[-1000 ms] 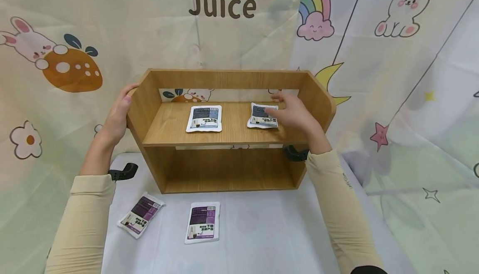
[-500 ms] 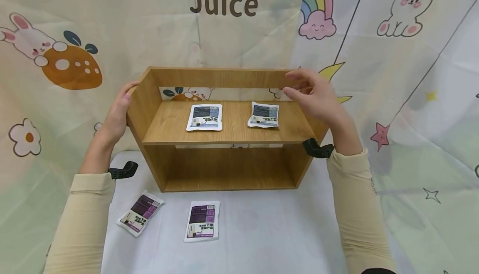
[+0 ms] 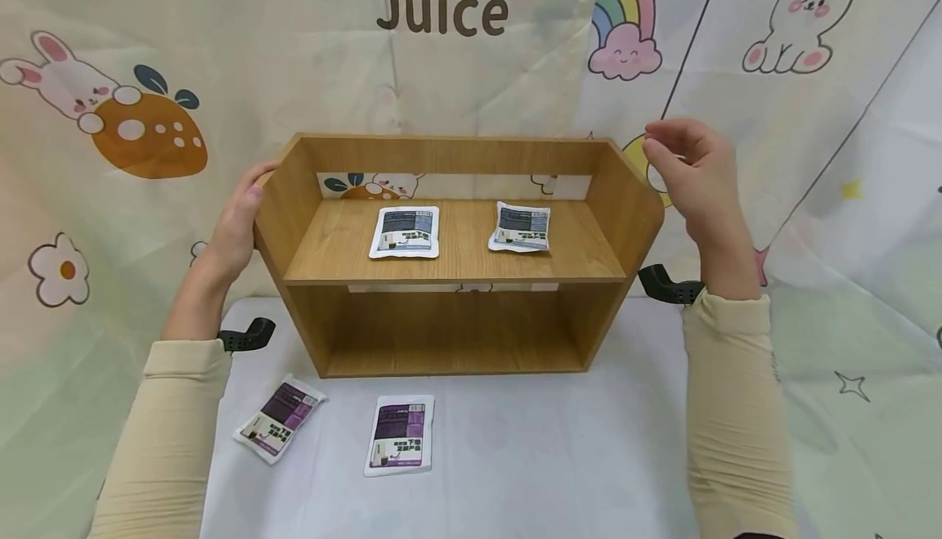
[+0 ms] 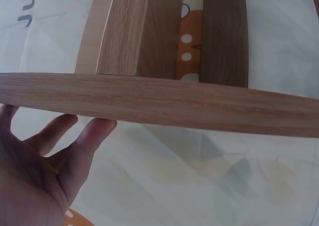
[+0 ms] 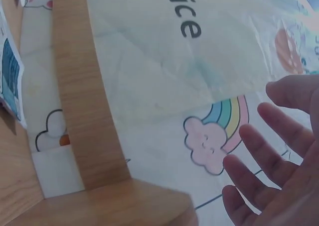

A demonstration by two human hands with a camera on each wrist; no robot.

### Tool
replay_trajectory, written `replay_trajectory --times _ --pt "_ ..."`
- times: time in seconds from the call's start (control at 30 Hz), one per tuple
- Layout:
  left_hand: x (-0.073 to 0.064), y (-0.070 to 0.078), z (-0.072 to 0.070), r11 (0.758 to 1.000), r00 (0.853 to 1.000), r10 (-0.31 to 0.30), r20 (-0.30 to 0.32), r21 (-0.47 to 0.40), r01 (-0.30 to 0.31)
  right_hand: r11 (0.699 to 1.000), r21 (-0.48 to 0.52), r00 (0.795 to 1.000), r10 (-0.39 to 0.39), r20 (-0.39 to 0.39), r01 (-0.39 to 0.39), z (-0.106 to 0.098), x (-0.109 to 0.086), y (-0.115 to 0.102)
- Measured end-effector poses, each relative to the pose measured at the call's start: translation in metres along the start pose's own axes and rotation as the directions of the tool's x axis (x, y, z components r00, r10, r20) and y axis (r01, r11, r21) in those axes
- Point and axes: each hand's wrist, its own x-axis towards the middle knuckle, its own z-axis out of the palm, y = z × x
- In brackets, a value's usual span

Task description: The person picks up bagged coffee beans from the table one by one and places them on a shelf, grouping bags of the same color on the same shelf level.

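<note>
A two-tier wooden shelf [image 3: 455, 281] stands on the white-covered table. My left hand [image 3: 237, 224] rests against the outer face of its left side panel; in the left wrist view the thumb and fingertips [image 4: 99, 129] touch that panel. My right hand [image 3: 699, 175] hovers off the shelf's right side, fingers loosely bent, holding nothing. On the upper board lie two white pouches with blue-grey labels, a left pouch [image 3: 405, 232] and a right pouch [image 3: 520, 228]. The right pouch looks slightly crumpled. In the right wrist view the spread fingers [image 5: 264, 154] are apart from the shelf.
Before the shelf, two purple-labelled pouches lie on the table [image 3: 530, 473]: a tilted one [image 3: 280, 419] at the left and a straighter one [image 3: 400, 436] beside it. A patterned cloth [image 3: 471, 81] printed with "Juice" hangs behind.
My right hand has left the right blue-grey pouch and moved right, past the shelf's side panel. That pouch stays on the upper board. My left hand keeps its place on the left panel.
</note>
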Motion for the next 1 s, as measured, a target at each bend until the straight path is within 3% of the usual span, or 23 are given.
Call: replay_trajectory --times 0.23,0.37,0.5,0.57,0.83,1.0 --pt "-0.001 -0.001 0.000 1.000 1.000 0.000 0.003 -0.009 0.000 0.976 0.171 0.990 0.138 -0.014 -0.133 -0.006 0.000 0.026" --pt "-0.001 0.000 0.000 1.000 1.000 -0.006 -0.010 0.008 0.007 0.926 0.307 0.975 0.221 0.034 -0.221 -0.002 0.000 0.041" --pt "-0.002 0.002 0.001 1.000 1.000 -0.014 -0.007 0.004 0.014 0.868 0.394 0.953 0.289 0.096 -0.302 0.000 -0.003 0.053" --pt "-0.003 0.001 0.002 1.000 1.000 -0.013 -0.004 0.000 0.013 0.855 0.404 0.945 0.302 0.124 -0.326 0.000 -0.006 0.058" --pt "-0.004 -0.002 0.001 1.000 1.000 -0.010 -0.006 -0.003 0.010 0.819 0.476 0.942 0.223 0.251 -0.321 0.004 -0.020 0.076" --pt "-0.003 -0.002 0.001 1.000 1.000 -0.019 -0.015 0.000 0.019 0.845 0.460 0.952 0.171 0.254 -0.274 0.010 -0.028 0.085"
